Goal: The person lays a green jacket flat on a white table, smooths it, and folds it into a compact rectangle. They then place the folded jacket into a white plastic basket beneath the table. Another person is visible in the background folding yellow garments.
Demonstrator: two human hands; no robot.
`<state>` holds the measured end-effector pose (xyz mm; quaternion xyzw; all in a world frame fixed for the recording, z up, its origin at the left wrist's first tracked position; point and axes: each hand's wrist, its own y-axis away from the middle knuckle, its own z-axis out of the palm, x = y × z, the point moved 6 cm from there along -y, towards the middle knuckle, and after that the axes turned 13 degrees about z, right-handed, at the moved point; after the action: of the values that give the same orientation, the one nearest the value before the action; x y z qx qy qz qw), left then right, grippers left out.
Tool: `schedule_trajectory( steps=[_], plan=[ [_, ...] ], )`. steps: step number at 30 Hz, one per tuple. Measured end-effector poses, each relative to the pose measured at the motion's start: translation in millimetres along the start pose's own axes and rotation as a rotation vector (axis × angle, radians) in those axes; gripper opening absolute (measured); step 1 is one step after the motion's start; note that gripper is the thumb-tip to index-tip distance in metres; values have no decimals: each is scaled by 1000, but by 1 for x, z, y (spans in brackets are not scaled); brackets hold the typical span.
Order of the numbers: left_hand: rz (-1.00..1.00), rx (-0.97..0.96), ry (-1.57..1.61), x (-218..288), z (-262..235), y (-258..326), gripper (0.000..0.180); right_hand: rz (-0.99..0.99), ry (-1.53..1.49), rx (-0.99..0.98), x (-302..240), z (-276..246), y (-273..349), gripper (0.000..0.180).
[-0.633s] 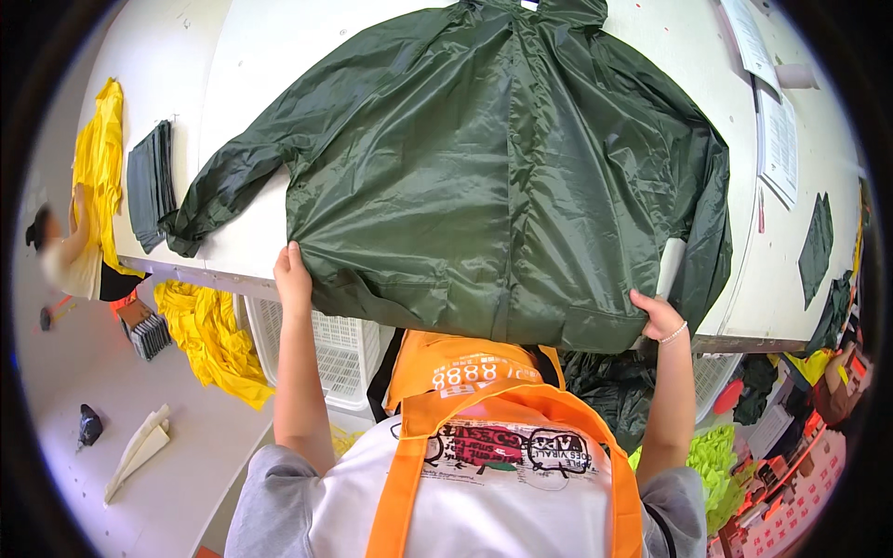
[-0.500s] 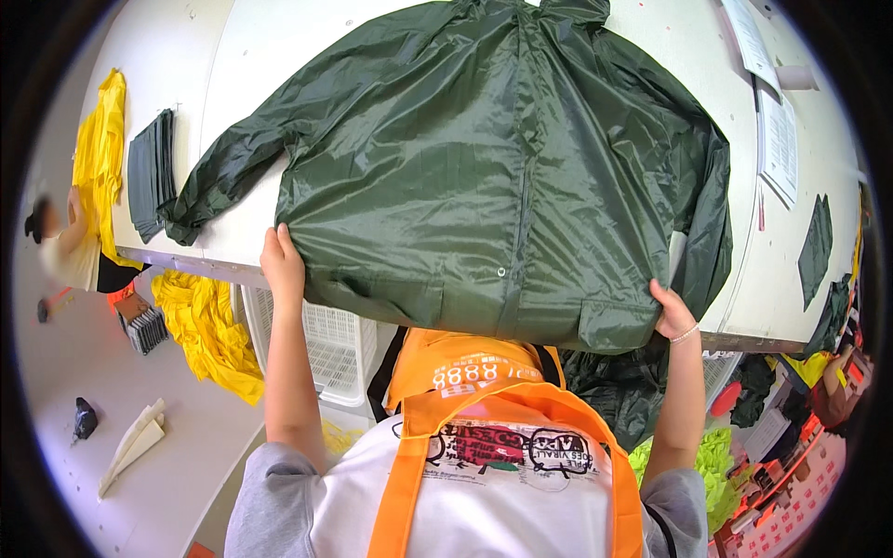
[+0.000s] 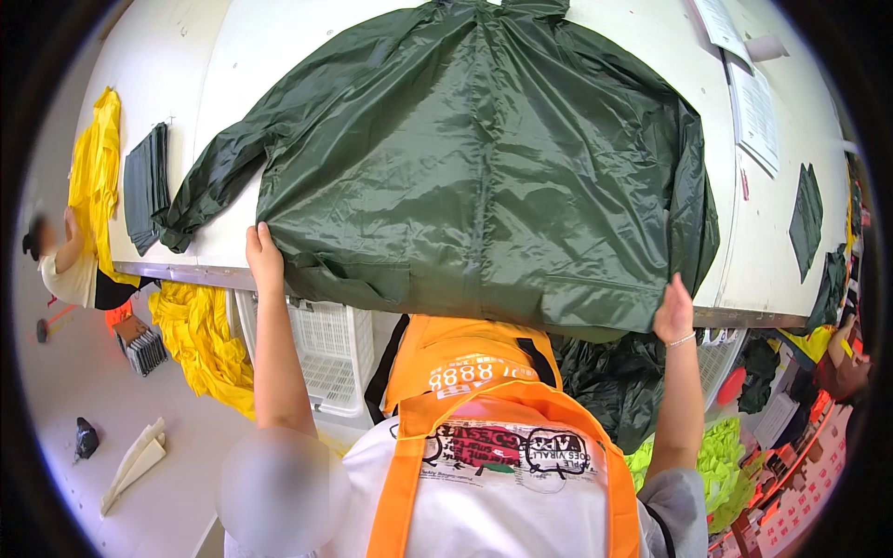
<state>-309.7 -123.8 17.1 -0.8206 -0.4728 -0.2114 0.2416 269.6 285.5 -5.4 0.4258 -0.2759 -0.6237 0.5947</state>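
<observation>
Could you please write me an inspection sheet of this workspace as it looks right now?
Surface: white worktable, mostly covered by the garment.
Job's things: dark green shiny rain jacket spread flat, hem at the near edge, one sleeve stretched left.
Clutter: stack of dark green folded pieces, yellow fabric at the left end, paper sheets and a small dark green fabric piece at the right.
Hands: left hand and right hand each grip a hem corner; fingers partly hidden.
Cables: nothing seen.
Surroundings: white plastic crate and yellow cloth under the table; another person at far left.
</observation>
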Motion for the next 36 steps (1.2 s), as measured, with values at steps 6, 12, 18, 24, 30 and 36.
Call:
schedule_trajectory(
  steps=[6, 12, 18, 24, 30, 36],
  plan=[
    [-188, 77, 96, -36, 9, 22, 34, 41, 436, 76, 64, -39, -13, 42],
    [-223, 67, -107, -57, -7, 20, 41, -548, 870, 772, 38, -90, 12, 34],
    [-178, 202, 550, -9, -14, 2, 37, -1196, 932, 1143, -43, 25, 81, 40],
    [-227, -73, -151, 3, 10, 34, 33, -355, 1550, 1318, -27, -4, 13, 35],
    [542, -358, -436, 124, 78, 8, 67, -711, 1831, 1086, -12, 126, -50, 64],
    [514, -227, -440, 103, 152, -87, 72, -926, 1708, 1160, -101, 145, -143, 68]
  ],
)
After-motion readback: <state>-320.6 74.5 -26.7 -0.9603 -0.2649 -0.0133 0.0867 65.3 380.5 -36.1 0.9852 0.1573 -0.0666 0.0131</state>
